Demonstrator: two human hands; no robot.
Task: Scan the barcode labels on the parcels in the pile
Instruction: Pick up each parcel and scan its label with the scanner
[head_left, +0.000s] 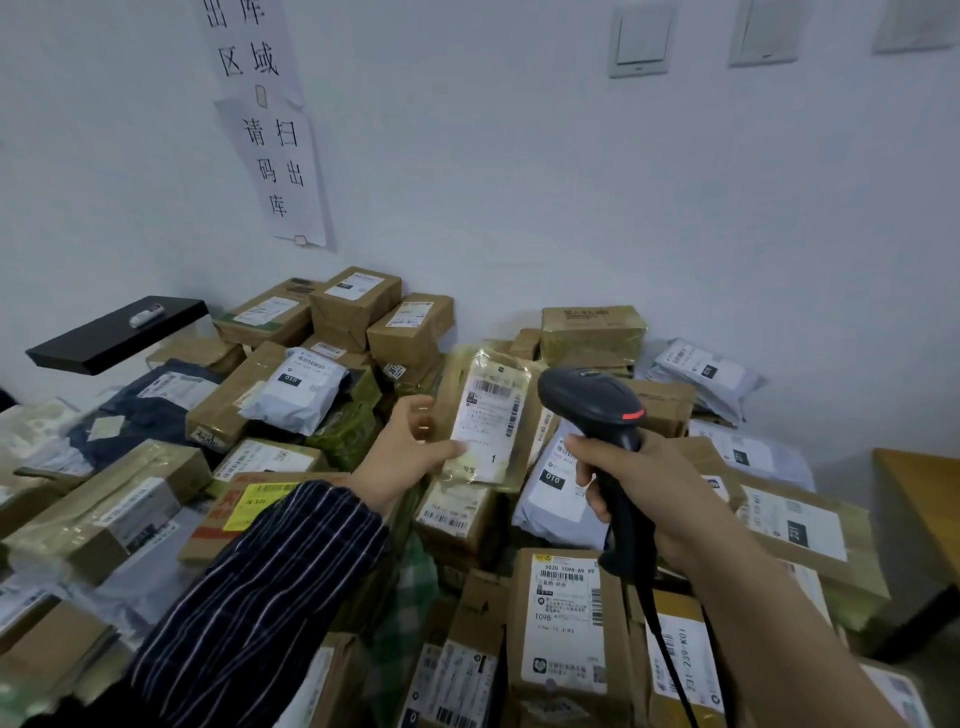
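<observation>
Parcels (566, 618) lie heaped beneath and around one taped parcel (493, 358), which the left hand (410, 452) holds up by its edge, label (488, 421) facing out. Just right of that parcel, the right hand (639, 483) grips a corded barcode scanner (592, 400). Dozens probably remain to scan, and overlapping parcels hide several labels. Far to its left sits a black shelf (119, 332).

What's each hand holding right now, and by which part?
The left hand grips a taped parcel by its lower left edge, thumb on the front. The right hand grips the black scanner by its handle.
</observation>
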